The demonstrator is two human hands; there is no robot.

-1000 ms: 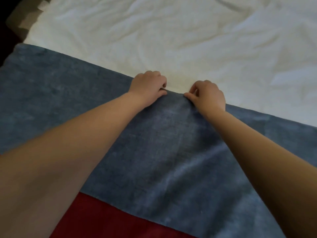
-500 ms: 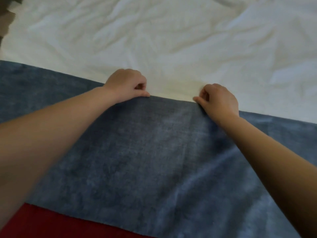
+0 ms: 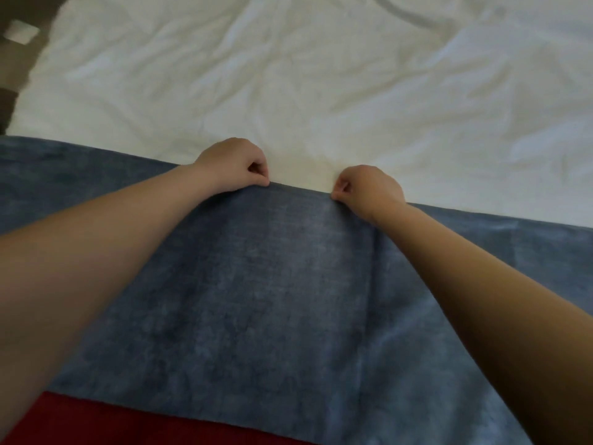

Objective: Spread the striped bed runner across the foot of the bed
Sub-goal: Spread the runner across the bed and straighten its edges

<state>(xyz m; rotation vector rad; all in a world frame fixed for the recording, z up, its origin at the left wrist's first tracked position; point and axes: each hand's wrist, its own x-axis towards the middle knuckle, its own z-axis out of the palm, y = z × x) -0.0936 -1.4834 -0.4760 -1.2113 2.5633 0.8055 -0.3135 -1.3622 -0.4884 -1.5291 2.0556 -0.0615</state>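
Nearest the camera a red stripe (image 3: 134, 422) of the bed runner (image 3: 272, 300) shows at the lower left, meeting a broad blue-grey band along a straight seam; the blue band has a soft, mottled nap and a few shallow creases running from the near right up toward the right wrist; both bare forearms reach out over it. At the runner's far edge the left hand (image 3: 229, 167) is curled nearly closed, thumb and forefinger pinching the hem; the right hand (image 3: 369, 187), just beside it with a short stretch of hem between, is curled the same way and pinches the same edge. The runner lies flat across the bed under both arms, its far edge running side to side; beyond the hands lies the rumpled white sheet (image 3: 321, 75).
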